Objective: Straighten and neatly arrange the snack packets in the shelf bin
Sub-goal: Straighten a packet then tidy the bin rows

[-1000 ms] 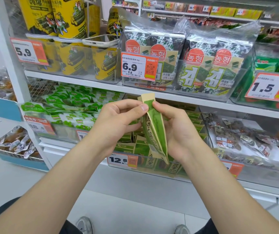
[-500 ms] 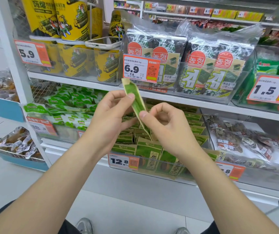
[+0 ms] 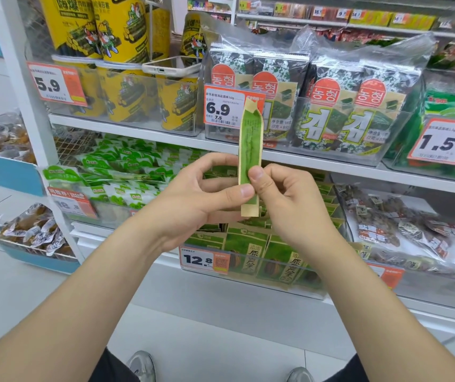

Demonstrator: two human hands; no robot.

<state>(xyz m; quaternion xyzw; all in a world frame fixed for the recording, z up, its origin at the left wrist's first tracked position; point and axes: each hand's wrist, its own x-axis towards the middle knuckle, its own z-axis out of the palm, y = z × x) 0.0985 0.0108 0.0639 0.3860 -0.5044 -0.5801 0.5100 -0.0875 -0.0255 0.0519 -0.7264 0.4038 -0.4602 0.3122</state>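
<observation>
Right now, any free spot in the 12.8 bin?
Front row behind the 12.8 tag is packed, the right rear stack too. Middle is hidden by the left hand and right hand holding the packet. Likeliest passage: above the rows, under the 6.9 shelf.

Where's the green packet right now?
Head view, centre: green packet upright, edge-on, pinched by left hand and right hand, in front of the 6.9 price tag.
</observation>
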